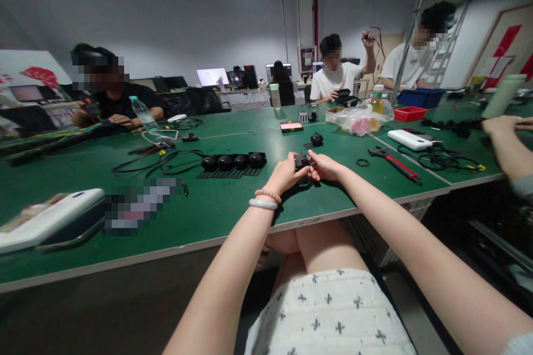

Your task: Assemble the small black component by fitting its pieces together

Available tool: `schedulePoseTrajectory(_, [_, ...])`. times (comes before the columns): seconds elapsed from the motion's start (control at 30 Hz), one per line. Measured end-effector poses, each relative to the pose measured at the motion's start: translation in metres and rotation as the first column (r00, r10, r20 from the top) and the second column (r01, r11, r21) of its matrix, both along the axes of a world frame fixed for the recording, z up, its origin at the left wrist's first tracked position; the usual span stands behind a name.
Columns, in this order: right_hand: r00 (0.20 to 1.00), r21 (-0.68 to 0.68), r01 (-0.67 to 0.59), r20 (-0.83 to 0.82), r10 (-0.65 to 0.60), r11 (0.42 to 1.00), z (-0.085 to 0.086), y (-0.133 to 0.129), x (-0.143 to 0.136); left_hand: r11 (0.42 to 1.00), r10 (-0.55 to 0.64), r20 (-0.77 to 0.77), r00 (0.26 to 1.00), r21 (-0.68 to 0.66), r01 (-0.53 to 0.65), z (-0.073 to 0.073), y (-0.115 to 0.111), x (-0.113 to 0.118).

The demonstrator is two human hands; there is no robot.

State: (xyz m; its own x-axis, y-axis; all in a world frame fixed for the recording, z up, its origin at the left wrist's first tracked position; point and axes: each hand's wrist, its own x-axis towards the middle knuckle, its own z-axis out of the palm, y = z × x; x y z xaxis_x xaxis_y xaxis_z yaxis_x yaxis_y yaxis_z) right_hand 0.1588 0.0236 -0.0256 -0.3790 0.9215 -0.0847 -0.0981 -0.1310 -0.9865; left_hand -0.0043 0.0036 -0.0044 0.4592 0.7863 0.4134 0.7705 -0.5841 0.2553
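Just above the green table [233, 211], both my hands meet around a small black part [301, 161] whose exact kind I cannot make out. My left hand [285, 173], with a beaded bracelet and a pale bangle at the wrist, is closed on its left side. The fingers of my right hand [323, 166] pinch it from the right. Left of my hands, a row of several black round-domed parts [240, 162] lies on slotted black plates. Beyond my fingers sits one more black domed part [317, 139]. A black ring [362, 162] rests to the right.
An adjustable wrench [395, 165] with red-black handles and a white power bank [410, 140] lie at right. Black cables [166, 162] and a white device [54, 216] are at left. A plastic bag [360, 120] and red tray [410, 114] stand farther back. Co-workers sit around the table.
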Motion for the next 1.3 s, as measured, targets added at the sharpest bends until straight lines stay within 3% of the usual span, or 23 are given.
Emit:
schedulePoseTrajectory(0.17, [0.990, 0.156, 0.068, -0.131, -0.047, 0.985, 0.011, -0.005, 0.008, 0.999, 0.009, 0.111, 0.994, -0.046, -0.004, -0.002, 0.006, -0.005])
schedulePoseTrajectory(0.3, [0.995, 0.338, 0.003, -0.095, 0.031, 0.941, 0.017, -0.013, 0.012, 0.997, 0.011, 0.157, 0.988, -0.077, 0.001, -0.003, 0.007, -0.005])
schedulePoseTrajectory(0.43, [0.997, 0.393, 0.003, -0.070, 0.026, 0.919, 0.014, -0.013, 0.011, 0.994, -0.003, 0.168, 0.986, -0.103, 0.020, -0.003, 0.004, -0.005])
schedulePoseTrajectory(0.83, [0.994, 0.273, 0.089, -0.090, -0.066, 0.958, 0.009, -0.012, 0.005, 0.999, 0.043, -0.098, 0.994, -0.003, -0.043, 0.006, -0.005, -0.004])
schedulePoseTrajectory(1.0, [0.998, 0.239, 0.043, -0.046, -0.033, 0.970, 0.006, -0.010, 0.001, 0.995, 0.047, -0.196, 0.979, 0.100, -0.028, 0.008, -0.007, -0.001])
schedulePoseTrajectory(1.3, [0.999, 0.155, 0.009, 0.033, -0.014, 0.988, 0.005, -0.006, 0.000, 0.988, 0.047, -0.250, 0.967, 0.153, -0.009, 0.010, -0.011, 0.003])
